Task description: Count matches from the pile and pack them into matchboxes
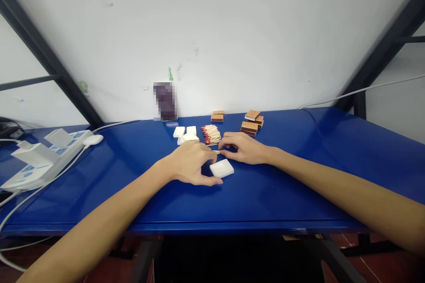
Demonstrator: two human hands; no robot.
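My left hand (191,161) rests on the blue table (299,177), thumb touching a small white box tray (222,168). Its fingers are curled and meet my right hand (242,148) over a few matchsticks (217,152) pinched between them. Just behind the hands lies a pile of red-tipped matches (211,134). Several more white trays (185,134) sit to the left of the pile. Brown matchbox sleeves (252,122) are stacked at the back right, and another pair of brown sleeves (217,116) lies behind the pile.
A white power strip (43,157) with plugs and cables lies at the table's left end. A dark blurred object (165,101) leans on the white wall. Black frame struts rise at both sides. The table's front edge runs below my forearms.
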